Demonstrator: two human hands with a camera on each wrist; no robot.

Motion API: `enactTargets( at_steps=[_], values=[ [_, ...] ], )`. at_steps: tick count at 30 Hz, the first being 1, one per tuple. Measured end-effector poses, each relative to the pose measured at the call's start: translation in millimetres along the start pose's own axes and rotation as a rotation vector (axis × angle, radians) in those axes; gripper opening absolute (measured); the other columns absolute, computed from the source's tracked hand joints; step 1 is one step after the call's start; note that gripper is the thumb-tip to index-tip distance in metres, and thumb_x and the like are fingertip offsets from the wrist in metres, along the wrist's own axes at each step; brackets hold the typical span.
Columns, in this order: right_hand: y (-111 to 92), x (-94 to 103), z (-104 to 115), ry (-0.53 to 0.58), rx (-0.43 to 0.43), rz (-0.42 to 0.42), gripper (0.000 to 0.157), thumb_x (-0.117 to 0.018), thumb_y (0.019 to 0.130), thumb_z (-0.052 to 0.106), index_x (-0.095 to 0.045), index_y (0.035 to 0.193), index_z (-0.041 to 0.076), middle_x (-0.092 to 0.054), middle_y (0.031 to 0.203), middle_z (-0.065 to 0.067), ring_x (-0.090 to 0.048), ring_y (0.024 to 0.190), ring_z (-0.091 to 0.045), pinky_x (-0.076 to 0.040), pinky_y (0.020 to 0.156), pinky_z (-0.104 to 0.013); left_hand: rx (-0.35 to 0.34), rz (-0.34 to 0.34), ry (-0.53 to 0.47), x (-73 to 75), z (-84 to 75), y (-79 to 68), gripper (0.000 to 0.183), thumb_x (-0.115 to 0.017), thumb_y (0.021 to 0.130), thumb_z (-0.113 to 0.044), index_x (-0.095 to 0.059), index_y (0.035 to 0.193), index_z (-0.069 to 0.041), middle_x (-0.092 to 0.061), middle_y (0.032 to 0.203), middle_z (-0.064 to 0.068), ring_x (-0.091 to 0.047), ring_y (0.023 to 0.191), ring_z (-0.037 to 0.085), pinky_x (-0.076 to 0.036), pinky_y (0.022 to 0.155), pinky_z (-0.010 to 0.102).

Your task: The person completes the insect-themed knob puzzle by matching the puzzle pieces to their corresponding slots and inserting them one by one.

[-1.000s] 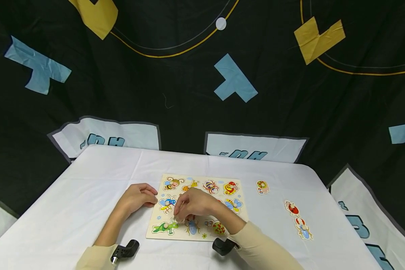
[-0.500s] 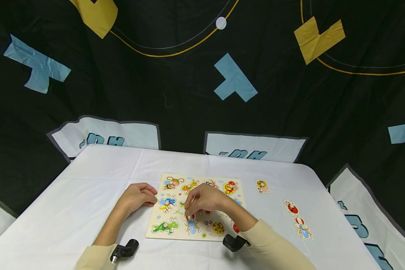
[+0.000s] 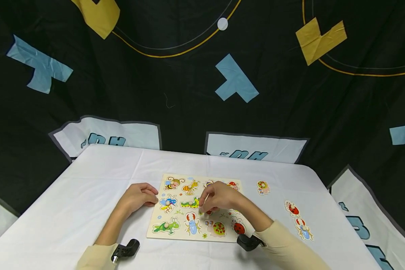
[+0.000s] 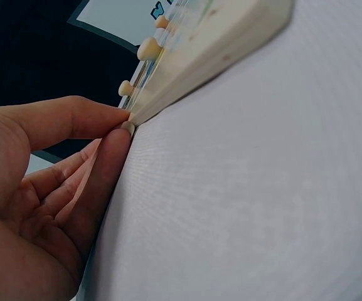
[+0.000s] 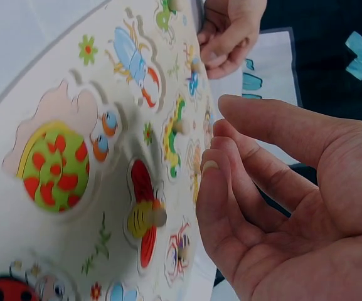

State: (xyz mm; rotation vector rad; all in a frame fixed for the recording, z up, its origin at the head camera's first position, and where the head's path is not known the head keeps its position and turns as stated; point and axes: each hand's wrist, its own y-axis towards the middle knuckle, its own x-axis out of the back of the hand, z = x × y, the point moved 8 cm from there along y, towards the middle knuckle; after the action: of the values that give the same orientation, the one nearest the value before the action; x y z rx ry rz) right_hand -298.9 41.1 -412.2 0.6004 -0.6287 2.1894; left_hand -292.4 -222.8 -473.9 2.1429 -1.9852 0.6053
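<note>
A wooden knob puzzle board (image 3: 175,237) with insect pictures lies on the table. At its left edge my left hand (image 3: 140,198) pinches the rim between thumb and finger, as the left wrist view shows. Above the board's middle hovers my right hand (image 3: 219,197), its fingers loosely bent and apart from the thumb, holding nothing. The caterpillar piece (image 5: 174,135) sits in its recess near the right fingertips. Bare pictured recesses show for the stag beetle (image 3: 192,224), snail (image 3: 217,228) and ladybug (image 3: 238,226). The right hand partly covers the spider and butterfly area in the head view.
Right of the board lie three loose pieces: a snail (image 3: 263,187), a ladybug (image 3: 292,208) and a stag beetle (image 3: 303,229). A white cloth (image 3: 98,180) covers the table. A black patterned curtain (image 3: 175,93) hangs behind it.
My right hand has moved right and slightly away across the board, uncovering the caterpillar piece and the stag beetle recess. The left hand stays in place at the board's edge.
</note>
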Motion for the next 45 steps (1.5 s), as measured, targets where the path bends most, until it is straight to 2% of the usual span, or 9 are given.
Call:
enactTargets(
  at_steps=[6,10,17,25,37,45],
  values=[
    [-9.9,12.5,-7.4,-0.014,-0.014,-0.021,0.011,-0.082,0.078,0.013,-0.075,0.086,0.009,-0.069,0.068,-0.002,-0.055,0.061,-0.013,-0.048,0.062,-0.033,0.002,-0.003,-0.001,-0.4,1.9,0.4,0.028,-0.078,0.073,-0.002,-0.068,0.099,0.004,-0.072,0.077,0.005,-0.067,0.069,0.015,-0.059,0.064,0.028],
    [-16.6,22.1,-13.5,0.006,-0.022,-0.038,0.011,-0.082,0.078,0.011,-0.074,0.085,0.009,-0.066,0.065,0.001,-0.054,0.060,-0.013,-0.049,0.061,-0.033,-0.002,-0.006,0.000,-0.6,1.5,0.4,0.028,-0.078,0.073,-0.002,-0.068,0.099,0.004,-0.073,0.077,0.005,-0.066,0.069,0.016,-0.059,0.064,0.028],
    [-27.1,41.6,-27.3,0.025,-0.064,-0.080,0.012,-0.082,0.079,0.010,-0.075,0.087,0.007,-0.065,0.065,0.000,-0.053,0.061,-0.014,-0.050,0.062,-0.033,-0.005,0.000,-0.002,-1.0,0.8,1.1,0.028,-0.078,0.074,-0.002,-0.068,0.099,0.004,-0.073,0.077,0.005,-0.066,0.070,0.015,-0.059,0.064,0.028],
    [-42.3,62.9,-40.6,0.025,-0.074,-0.114,0.015,-0.083,0.079,0.010,-0.073,0.089,0.005,-0.066,0.067,-0.002,-0.057,0.064,-0.016,-0.053,0.064,-0.035,-0.008,0.000,-0.012,-1.0,-0.3,0.7,0.027,-0.077,0.074,-0.001,-0.067,0.098,0.004,-0.072,0.076,0.005,-0.066,0.069,0.015,-0.059,0.063,0.027],
    [-63.3,93.0,-71.3,-0.009,-0.177,-0.183,0.023,-0.083,0.080,0.016,-0.073,0.097,0.004,-0.069,0.074,-0.002,-0.059,0.069,-0.016,-0.055,0.067,-0.035,-0.005,-0.002,-0.008,-0.5,-0.2,0.5,0.027,-0.078,0.074,-0.001,-0.068,0.098,0.004,-0.072,0.077,0.005,-0.066,0.069,0.015,-0.059,0.064,0.028],
    [-81.4,109.9,-91.6,-0.007,-0.209,-0.206,0.026,-0.081,0.082,0.017,-0.072,0.101,0.002,-0.065,0.073,-0.002,-0.060,0.073,-0.017,-0.054,0.068,-0.031,0.000,-0.002,0.004,-0.8,0.3,0.3,0.027,-0.078,0.075,-0.002,-0.067,0.099,0.004,-0.072,0.077,0.005,-0.066,0.070,0.016,-0.059,0.064,0.028]
  ],
)
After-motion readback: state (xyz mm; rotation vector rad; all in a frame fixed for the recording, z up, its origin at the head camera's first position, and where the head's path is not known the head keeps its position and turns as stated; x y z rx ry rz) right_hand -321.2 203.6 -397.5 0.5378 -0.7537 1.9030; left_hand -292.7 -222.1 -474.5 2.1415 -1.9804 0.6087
